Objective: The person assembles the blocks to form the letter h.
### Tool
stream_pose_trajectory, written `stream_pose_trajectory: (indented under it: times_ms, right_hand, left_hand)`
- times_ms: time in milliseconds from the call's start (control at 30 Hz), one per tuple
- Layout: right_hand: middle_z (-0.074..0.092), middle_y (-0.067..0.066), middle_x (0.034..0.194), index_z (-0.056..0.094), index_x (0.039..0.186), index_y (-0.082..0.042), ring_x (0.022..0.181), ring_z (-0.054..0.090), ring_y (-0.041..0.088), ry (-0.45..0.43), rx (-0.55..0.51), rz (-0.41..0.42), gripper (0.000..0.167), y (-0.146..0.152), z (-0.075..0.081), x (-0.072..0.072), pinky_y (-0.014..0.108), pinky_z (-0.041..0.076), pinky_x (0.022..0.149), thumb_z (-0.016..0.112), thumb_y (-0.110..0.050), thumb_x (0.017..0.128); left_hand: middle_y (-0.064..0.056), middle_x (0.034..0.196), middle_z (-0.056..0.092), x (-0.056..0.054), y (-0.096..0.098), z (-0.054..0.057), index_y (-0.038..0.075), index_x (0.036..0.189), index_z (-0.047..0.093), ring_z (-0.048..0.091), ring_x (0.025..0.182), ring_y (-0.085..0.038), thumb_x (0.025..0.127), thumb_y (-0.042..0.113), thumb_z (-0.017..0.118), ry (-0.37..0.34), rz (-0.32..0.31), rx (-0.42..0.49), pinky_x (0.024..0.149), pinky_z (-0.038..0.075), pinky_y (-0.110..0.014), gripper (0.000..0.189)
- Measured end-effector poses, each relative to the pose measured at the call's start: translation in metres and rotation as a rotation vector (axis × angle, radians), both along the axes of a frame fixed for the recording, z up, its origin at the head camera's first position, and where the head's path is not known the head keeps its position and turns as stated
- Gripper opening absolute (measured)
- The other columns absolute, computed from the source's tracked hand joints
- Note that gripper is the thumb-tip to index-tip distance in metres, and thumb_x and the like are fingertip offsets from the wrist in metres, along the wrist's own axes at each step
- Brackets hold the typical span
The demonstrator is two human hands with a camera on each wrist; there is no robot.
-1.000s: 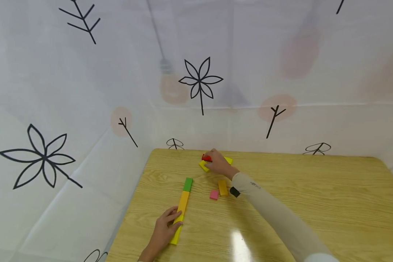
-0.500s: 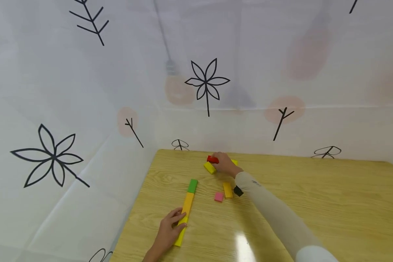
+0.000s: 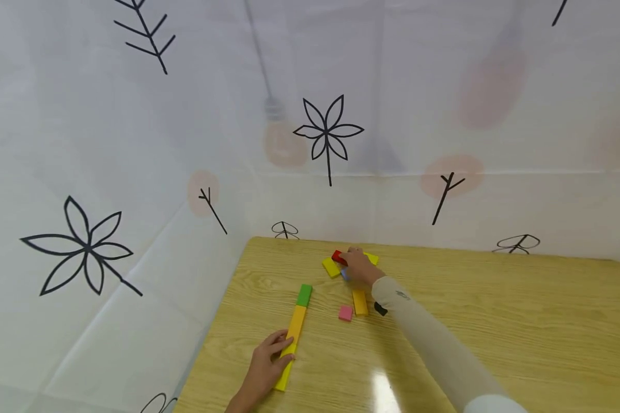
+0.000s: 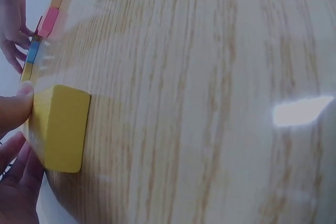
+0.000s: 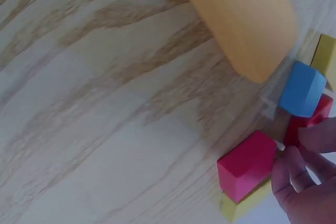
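Observation:
My left hand [image 3: 263, 366] holds a yellow block [image 3: 286, 370] at the near end of a straight row. An orange block [image 3: 297, 322] and a green block [image 3: 304, 295] continue that row. In the left wrist view, thumb and fingers grip the yellow block from two sides. My right hand [image 3: 360, 268] pinches a red block [image 3: 338, 257] near the far table edge; the right wrist view shows thumb and fingertips at the red block [image 5: 294, 130]. A blue block [image 5: 303, 88] lies beside it, mostly hidden by the hand in the head view. A yellow block [image 3: 331, 267] sits left of the fingertips.
Another yellow block [image 3: 372, 258] lies just beyond the right hand. Nearer stand an orange block [image 3: 360, 303], a pink block [image 3: 345, 312] and a dark object [image 3: 380, 308] by the sleeve. A patterned cloth [image 3: 382, 212] hangs behind the wooden table [image 3: 496, 310].
My right hand has drawn back slightly towards me and turned the red block with it, and part of the blue block shows now. My left hand stays on the row.

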State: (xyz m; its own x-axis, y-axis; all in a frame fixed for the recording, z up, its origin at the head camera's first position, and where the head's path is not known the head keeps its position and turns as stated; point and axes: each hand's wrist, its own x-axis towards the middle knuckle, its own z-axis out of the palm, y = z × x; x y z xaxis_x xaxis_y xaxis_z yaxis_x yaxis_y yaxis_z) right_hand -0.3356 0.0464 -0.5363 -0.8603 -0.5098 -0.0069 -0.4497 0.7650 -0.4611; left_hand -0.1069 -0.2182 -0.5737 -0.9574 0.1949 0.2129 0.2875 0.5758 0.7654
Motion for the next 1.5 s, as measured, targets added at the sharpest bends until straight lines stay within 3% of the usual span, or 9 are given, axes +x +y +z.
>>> stream_pose_trajectory:
  times_ms: [133, 367, 467, 600, 867, 1033, 1267, 1500]
  right_hand:
    - [0.052, 0.021, 0.112, 0.054, 0.127, 0.004, 0.097, 0.044, 0.034, -0.031, 0.035, -0.026, 0.041, 0.007, -0.003, 0.000, 0.043, 0.048, 0.081, 0.057, 0.004, 0.086]
    - [0.050, 0.022, 0.106, 0.058, 0.109, 0.012, 0.089, 0.051, 0.031, 0.002, -0.066, 0.002, 0.031, 0.011, -0.007, -0.003, 0.039, 0.051, 0.075, 0.060, 0.010, 0.078]
    - [0.051, 0.020, 0.106, 0.057, 0.104, 0.010, 0.086, 0.052, 0.028, -0.010, -0.089, -0.001, 0.028, 0.012, -0.007, -0.004, 0.037, 0.051, 0.073, 0.060, 0.011, 0.076]
    - [0.054, 0.013, 0.093, 0.055, 0.097, 0.004, 0.079, 0.050, 0.025, -0.045, -0.090, -0.011, 0.023, 0.015, -0.008, -0.004, 0.034, 0.048, 0.070, 0.059, 0.011, 0.076]
    - [0.056, 0.020, 0.100, 0.056, 0.105, 0.010, 0.088, 0.052, 0.030, -0.044, -0.188, -0.071, 0.029, 0.020, -0.007, 0.002, 0.040, 0.051, 0.076, 0.066, 0.004, 0.079]
    - [0.057, 0.018, 0.103, 0.059, 0.107, 0.007, 0.090, 0.051, 0.028, -0.064, -0.275, -0.109, 0.031, 0.014, -0.005, 0.002, 0.038, 0.051, 0.078, 0.071, -0.005, 0.081]
    - [0.054, 0.017, 0.105, 0.059, 0.111, 0.007, 0.087, 0.049, 0.025, -0.110, -0.363, -0.115, 0.035, 0.001, 0.008, 0.014, 0.033, 0.050, 0.072, 0.073, -0.007, 0.082]
    - [0.054, 0.014, 0.103, 0.060, 0.112, 0.006, 0.082, 0.050, 0.021, -0.111, -0.402, -0.101, 0.035, -0.002, 0.011, 0.021, 0.029, 0.049, 0.068, 0.073, -0.008, 0.083]
  left_hand:
    - [-0.016, 0.127, 0.056, -0.001, 0.000, -0.002, -0.003, 0.119, 0.064, 0.057, 0.110, -0.031, 0.085, 0.015, 0.070, 0.001, -0.010, 0.000, 0.088, 0.051, -0.033, 0.039]
    - [-0.015, 0.127, 0.056, 0.000, -0.001, -0.002, -0.003, 0.119, 0.064, 0.057, 0.110, -0.032, 0.084, 0.014, 0.071, -0.002, 0.000, 0.001, 0.088, 0.052, -0.032, 0.039]
    - [-0.016, 0.127, 0.056, 0.000, -0.001, -0.001, -0.002, 0.119, 0.064, 0.057, 0.111, -0.032, 0.085, 0.015, 0.070, -0.015, 0.002, 0.004, 0.088, 0.051, -0.033, 0.039]
    - [-0.015, 0.127, 0.056, -0.001, 0.000, -0.001, -0.002, 0.119, 0.064, 0.057, 0.111, -0.032, 0.085, 0.015, 0.070, -0.016, 0.002, 0.003, 0.089, 0.051, -0.032, 0.039]
    - [-0.013, 0.127, 0.057, -0.001, 0.000, -0.005, -0.001, 0.117, 0.066, 0.058, 0.109, -0.028, 0.082, 0.013, 0.073, -0.002, 0.009, 0.000, 0.089, 0.051, -0.029, 0.039]
    - [-0.010, 0.129, 0.056, -0.002, -0.002, -0.006, 0.001, 0.118, 0.066, 0.058, 0.109, -0.025, 0.081, 0.012, 0.074, -0.015, 0.032, -0.015, 0.088, 0.051, -0.030, 0.040]
    - [-0.012, 0.130, 0.055, 0.001, -0.003, -0.005, 0.002, 0.118, 0.066, 0.057, 0.112, -0.028, 0.080, 0.009, 0.074, -0.043, 0.061, -0.031, 0.089, 0.051, -0.032, 0.040]
    - [-0.013, 0.130, 0.055, 0.001, 0.003, -0.004, 0.001, 0.118, 0.066, 0.057, 0.112, -0.028, 0.080, 0.007, 0.074, -0.057, 0.061, -0.032, 0.090, 0.050, -0.035, 0.039]
